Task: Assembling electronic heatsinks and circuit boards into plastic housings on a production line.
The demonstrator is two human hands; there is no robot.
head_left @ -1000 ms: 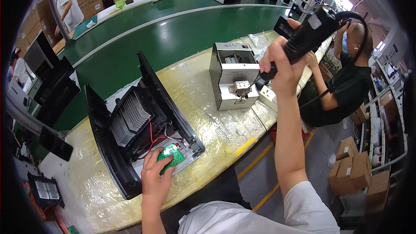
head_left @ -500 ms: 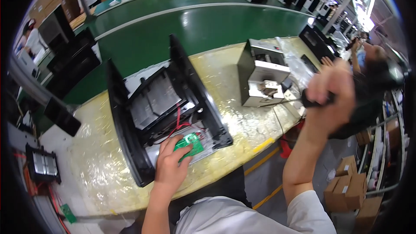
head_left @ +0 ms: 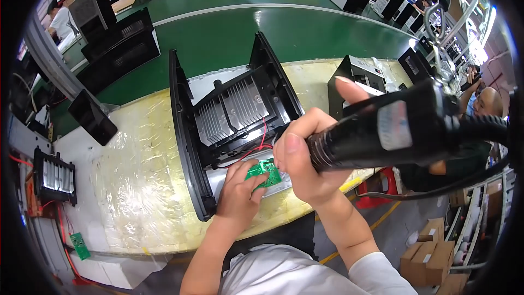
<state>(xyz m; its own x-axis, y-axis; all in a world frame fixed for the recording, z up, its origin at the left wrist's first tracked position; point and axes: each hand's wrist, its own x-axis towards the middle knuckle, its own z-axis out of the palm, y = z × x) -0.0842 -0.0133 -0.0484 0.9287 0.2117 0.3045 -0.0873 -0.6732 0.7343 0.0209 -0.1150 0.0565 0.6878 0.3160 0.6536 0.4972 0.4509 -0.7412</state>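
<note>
A black open housing (head_left: pixel 187 147) with two upright side walls stands on the bench in front of me. Inside it sits a finned metal heat sink (head_left: pixel 232 106), with red wires (head_left: pixel 265 131) running down from it. My left hand (head_left: pixel 239 194) pinches a green circuit board (head_left: pixel 272 175) against the near end of the housing. In my right hand (head_left: pixel 316 166) is a black power screwdriver (head_left: pixel 371 131), its thick cable trailing off to the right. The screwdriver lies nearly level, pointing left over the board; its tip is hidden behind my fingers.
A metal fixture box (head_left: pixel 341 84) stands right of the housing, partly behind the screwdriver. A dark screen on an arm (head_left: pixel 93 117) is at left, with another heat sink unit (head_left: pixel 55 177) and green board (head_left: pixel 80 246). Beyond runs a green conveyor (head_left: pixel 218 35). Someone (head_left: pixel 486 104) is at right.
My right hand has come left and down with the screwdriver, from the far right to just beside the board. My left hand still holds the board. The whole view has shifted.
</note>
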